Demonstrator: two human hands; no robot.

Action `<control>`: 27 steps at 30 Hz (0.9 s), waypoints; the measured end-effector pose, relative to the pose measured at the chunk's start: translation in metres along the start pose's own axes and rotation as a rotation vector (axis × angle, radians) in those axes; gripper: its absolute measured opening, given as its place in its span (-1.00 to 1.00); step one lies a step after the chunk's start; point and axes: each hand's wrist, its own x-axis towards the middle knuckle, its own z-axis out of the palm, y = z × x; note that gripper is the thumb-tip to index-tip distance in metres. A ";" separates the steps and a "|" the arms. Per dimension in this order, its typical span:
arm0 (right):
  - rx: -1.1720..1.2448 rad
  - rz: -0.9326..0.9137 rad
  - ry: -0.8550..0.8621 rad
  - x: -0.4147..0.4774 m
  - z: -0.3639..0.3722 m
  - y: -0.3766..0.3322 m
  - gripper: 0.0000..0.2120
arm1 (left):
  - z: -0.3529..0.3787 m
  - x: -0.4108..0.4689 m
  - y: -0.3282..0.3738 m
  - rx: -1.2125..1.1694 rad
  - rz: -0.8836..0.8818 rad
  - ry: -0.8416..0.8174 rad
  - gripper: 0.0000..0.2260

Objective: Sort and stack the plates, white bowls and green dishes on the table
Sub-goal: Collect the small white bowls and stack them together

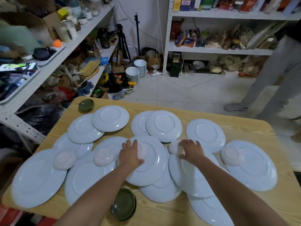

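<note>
A cluttered storeroom with white metal shelving (167, 38), and before you a pale wood-grain table (254, 128) crowded with upturned white plates.

Your left hand (130, 154) lies flat, fingers spread, over a small overturned white bowl (142, 153) on a glossy round plate (146, 160) at centre frame. Your right hand (191, 150) cups another inverted bowl (175, 147) just right of it, fingers curled around its side. One stack of glazed green dishes (123, 203) sits at lower centre beneath your left forearm, another (86, 104) at the table's upper-left corner.
</note>
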 end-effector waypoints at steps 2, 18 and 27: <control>-0.047 -0.034 0.022 0.003 0.001 0.001 -0.54 | 0.001 -0.001 0.001 -0.007 -0.005 0.009 -0.16; -0.335 -0.147 0.031 0.013 -0.007 -0.021 -0.59 | -0.006 -0.022 0.003 0.097 0.081 0.054 -0.50; -0.441 -0.292 0.053 0.014 -0.009 -0.029 -0.62 | -0.015 -0.025 0.006 -0.021 -0.071 0.280 -0.65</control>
